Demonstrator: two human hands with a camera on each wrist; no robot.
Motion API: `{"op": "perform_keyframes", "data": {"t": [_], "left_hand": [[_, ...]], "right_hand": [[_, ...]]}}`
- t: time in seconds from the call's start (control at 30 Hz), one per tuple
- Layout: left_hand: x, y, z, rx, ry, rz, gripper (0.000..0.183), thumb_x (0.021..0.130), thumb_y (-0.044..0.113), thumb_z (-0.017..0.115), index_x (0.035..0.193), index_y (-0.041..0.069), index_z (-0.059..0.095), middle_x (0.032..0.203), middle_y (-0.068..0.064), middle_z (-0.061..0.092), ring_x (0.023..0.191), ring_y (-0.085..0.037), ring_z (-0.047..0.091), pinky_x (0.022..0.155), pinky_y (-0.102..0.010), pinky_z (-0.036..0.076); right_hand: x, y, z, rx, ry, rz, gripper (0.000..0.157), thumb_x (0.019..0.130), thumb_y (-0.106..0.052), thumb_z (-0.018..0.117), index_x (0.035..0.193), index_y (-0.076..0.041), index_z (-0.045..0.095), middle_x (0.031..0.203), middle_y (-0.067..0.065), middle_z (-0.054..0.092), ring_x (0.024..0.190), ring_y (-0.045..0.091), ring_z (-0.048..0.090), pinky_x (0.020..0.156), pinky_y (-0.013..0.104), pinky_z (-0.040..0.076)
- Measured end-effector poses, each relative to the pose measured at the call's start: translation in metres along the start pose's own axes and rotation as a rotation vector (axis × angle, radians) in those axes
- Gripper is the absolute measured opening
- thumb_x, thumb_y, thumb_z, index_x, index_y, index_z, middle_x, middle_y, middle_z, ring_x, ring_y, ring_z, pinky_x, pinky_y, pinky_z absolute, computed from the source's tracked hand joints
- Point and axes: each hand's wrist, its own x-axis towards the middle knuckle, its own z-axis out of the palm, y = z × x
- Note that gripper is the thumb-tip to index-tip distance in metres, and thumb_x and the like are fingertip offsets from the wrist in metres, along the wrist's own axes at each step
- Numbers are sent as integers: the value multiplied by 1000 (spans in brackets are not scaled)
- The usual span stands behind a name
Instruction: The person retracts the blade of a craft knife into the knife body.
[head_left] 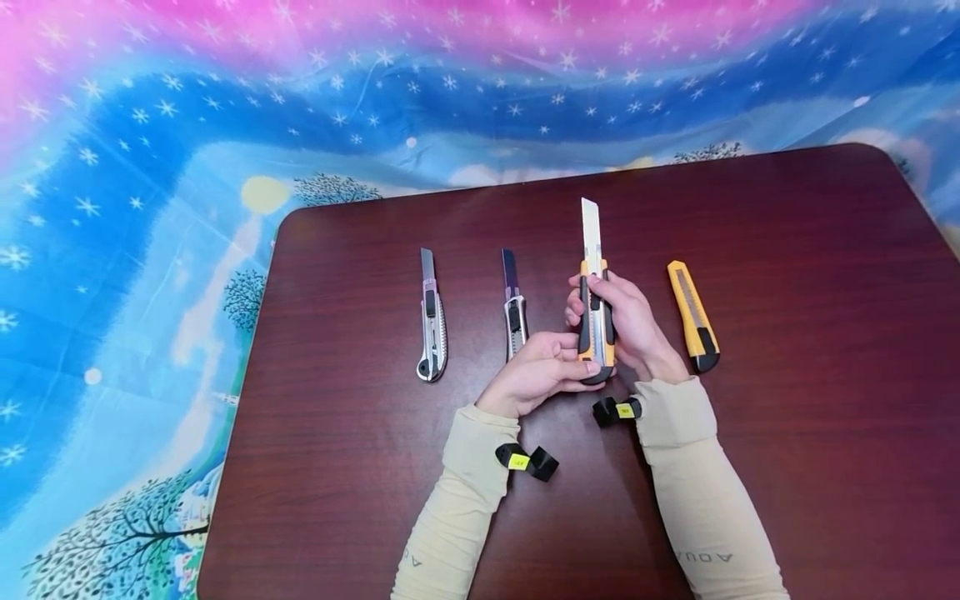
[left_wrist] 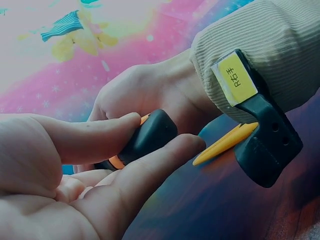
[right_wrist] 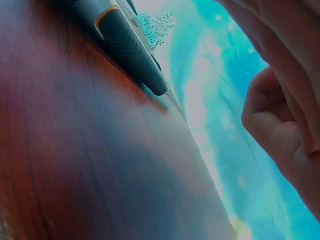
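In the head view both hands hold a yellow-and-black utility knife (head_left: pixel 597 333), its wide blade pointing away from the person. My right hand (head_left: pixel 633 321) grips the middle of the handle, with its thumb by the black slider. Lower down, my left hand (head_left: pixel 542 367) pinches the handle's butt end between thumb and fingers. From the left wrist, the black end cap (left_wrist: pixel 152 137) shows between the left thumb and fingers, with the right hand (left_wrist: pixel 145 92) behind it. The right wrist view catches a black grip with orange trim (right_wrist: pixel 127 50) at the top.
A silver utility knife (head_left: pixel 432 325) lies on the dark red table (head_left: pixel 337 467) at left. Beside it is another with a dark blade (head_left: pixel 510 271), partly covered by the left hand. A yellow utility knife (head_left: pixel 690 312) lies to the right. Behind hangs a snowflake-patterned cloth (head_left: pixel 480 100).
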Motion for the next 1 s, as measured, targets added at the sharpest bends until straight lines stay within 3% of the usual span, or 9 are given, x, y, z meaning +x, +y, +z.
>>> {"op": "perform_keyframes", "data": {"t": [0.4,0.53,0.67,0.83,1.0], "left_hand": [[-1,1,5,4,66,5,38,92,-13,50,130,-16,47,129,-38,51,93,-13,66,98,-41,53],[-2,1,6,24,75,22,38,92,-12,51,130,-15,47,130,-36,52,99,-19,67,97,-42,53],[0,1,7,55,101,51,39,92,-11,52,131,-14,48,129,-35,54,102,-21,66,95,-42,55],[2,0,9,66,132,61,37,92,-10,53,129,-15,50,127,-35,54,94,-13,65,94,-40,55],[3,-2,10,83,136,59,37,93,-10,52,129,-16,49,127,-36,54,90,-9,64,95,-41,55]], "right_hand": [[0,2,2,60,56,-6,22,106,-15,29,121,-3,39,70,4,52,58,17,51,58,26,53],[1,1,4,-12,155,42,26,105,-22,36,126,-6,37,74,3,56,58,15,56,60,28,59],[0,-3,2,-128,257,67,32,103,-32,43,125,-9,45,81,1,64,64,14,65,67,28,61],[-3,-5,1,-181,288,49,33,103,-36,42,119,-8,50,83,0,67,69,14,69,71,27,62],[-2,-3,5,-246,301,25,28,105,-30,37,115,-5,46,82,1,64,67,12,68,70,28,62]]}}
